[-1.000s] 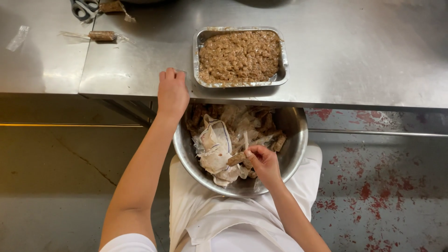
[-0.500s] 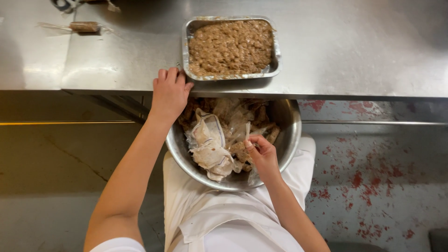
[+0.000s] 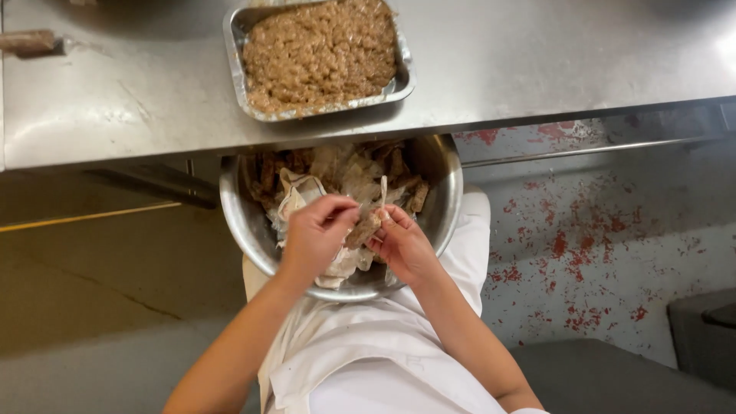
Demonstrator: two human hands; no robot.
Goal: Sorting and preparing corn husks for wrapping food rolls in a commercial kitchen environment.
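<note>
A steel bowl rests on my lap, half under the table edge. It is full of pale, crumpled wrappers and brown sticks. Both hands are over the bowl. My left hand and my right hand together grip one small brown wrapped piece, with a pale strip of its wrapper sticking up between the fingers. On the steel table above sits a foil tray filled with brown crumbly mince.
A brown stick lies at the table's far left. Below the table runs a steel rail. The floor to the right is speckled with red marks. A dark bin corner stands at lower right.
My left hand has left the table edge and come down into the bowl to join the right hand on the wrapped piece. The camera view has shifted and drawn closer.
</note>
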